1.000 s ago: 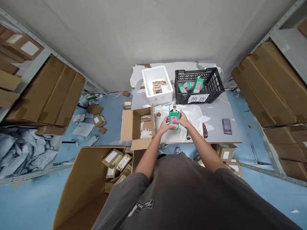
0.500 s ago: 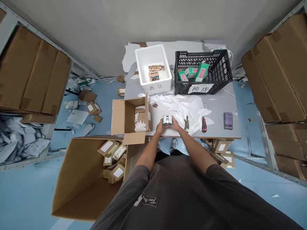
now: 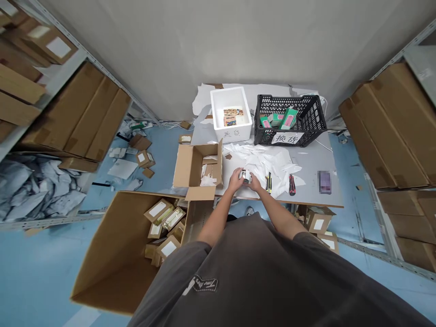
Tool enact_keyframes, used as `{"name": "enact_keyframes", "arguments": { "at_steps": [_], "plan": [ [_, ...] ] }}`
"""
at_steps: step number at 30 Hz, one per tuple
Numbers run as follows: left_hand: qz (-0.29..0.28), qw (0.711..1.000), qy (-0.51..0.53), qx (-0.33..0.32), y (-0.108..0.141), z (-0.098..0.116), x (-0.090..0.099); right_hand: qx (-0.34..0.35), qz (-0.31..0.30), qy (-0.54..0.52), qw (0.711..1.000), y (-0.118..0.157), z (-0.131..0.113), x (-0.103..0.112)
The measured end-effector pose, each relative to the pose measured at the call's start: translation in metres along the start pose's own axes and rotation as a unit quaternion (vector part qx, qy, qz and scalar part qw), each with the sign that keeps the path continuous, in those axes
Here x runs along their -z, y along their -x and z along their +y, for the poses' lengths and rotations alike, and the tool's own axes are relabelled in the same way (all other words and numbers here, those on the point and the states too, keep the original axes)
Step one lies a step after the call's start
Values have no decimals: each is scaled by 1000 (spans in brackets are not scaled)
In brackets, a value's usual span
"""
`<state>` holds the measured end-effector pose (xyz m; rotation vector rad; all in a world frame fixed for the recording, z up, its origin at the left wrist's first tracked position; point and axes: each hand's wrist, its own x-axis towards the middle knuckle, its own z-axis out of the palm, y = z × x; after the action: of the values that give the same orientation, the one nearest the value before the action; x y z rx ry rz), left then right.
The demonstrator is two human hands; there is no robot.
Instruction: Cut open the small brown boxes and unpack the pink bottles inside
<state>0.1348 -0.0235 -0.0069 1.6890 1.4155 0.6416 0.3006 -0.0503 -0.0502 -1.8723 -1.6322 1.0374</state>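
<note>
Small product box clasped between left hand and right hand, both closed around its sides for steady two-handed hold, over front of grey table, just beside white paper scraps.

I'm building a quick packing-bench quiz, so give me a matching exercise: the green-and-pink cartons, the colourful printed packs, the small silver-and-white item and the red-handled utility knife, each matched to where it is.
Things:
1. Green-and-pink cartons
2. Colourful printed packs
3. Small silver-and-white item
4. Red-handled utility knife

Places:
A. Between the left hand and right hand
B. On the grey table
C. In the white foam box
D. In the black plastic crate

Pairs: 1-D, 2-C, 3-A, 4-B
</note>
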Motion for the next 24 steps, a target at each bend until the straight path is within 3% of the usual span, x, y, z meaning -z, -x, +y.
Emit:
{"name": "enact_keyframes", "arguments": {
  "at_steps": [5, 12, 17, 21, 24],
  "plan": [
    [45, 999, 18, 14, 7, -8, 7, -31, -10, -89, 995, 13, -10, 5],
    [-99, 994, 22, -35, 10, -21, 6, -69, -5, -124, 990, 27, -26, 16],
    [-83, 996, 11, -32, 3, -19, 7, -37, 56, -68, 995, 17, -44, 27],
    [-72, 997, 1, -7, 0, -16, 8, -1, 48, 1, 999, 8, -46, 38],
    [-70, 998, -1, 6, 1, -14, 8, -4, 33, -44, 998, 7, -33, 44]
  ]
}}
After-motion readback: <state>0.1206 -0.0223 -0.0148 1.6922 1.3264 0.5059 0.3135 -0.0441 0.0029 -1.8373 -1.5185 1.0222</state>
